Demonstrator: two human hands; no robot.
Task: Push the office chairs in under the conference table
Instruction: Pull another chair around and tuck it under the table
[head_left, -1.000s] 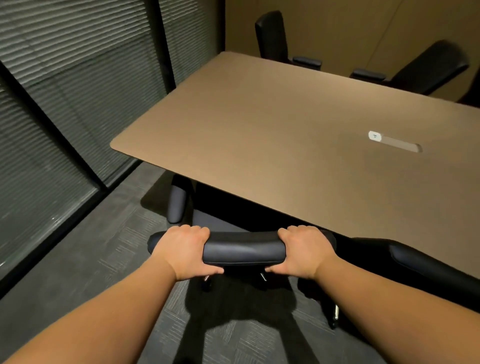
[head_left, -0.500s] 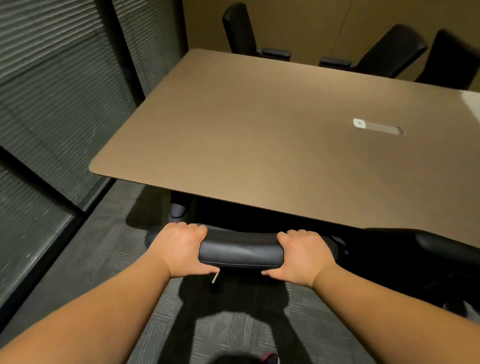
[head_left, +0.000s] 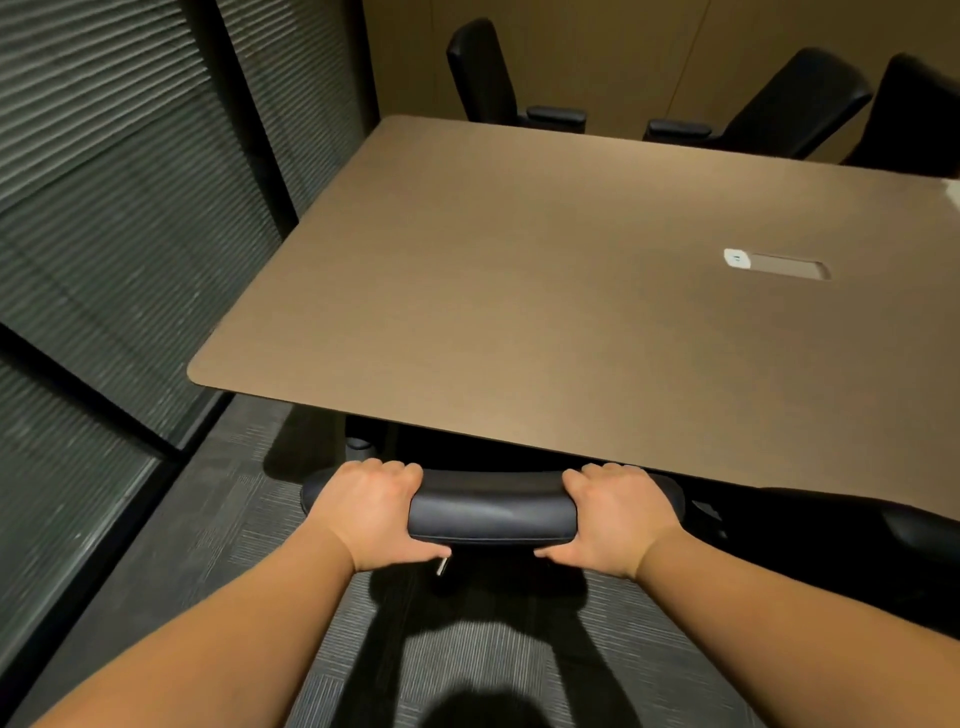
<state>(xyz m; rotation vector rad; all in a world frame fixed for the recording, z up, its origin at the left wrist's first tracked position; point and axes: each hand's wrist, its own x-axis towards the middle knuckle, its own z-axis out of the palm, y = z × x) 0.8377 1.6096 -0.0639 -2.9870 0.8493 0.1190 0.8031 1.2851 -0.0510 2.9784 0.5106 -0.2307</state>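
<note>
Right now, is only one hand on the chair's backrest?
No. Both the left hand and the right hand grip the top of the chair backrest, one at each end, by the conference table edge.

Office meeting room: conference table, office chairs, window blinds.

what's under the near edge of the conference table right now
The gripped chair has its seat tucked under the conference table; one armrest shows in shadow. Left hand and right hand grip its backrest top. Everything deeper under the tabletop is hidden.
</note>
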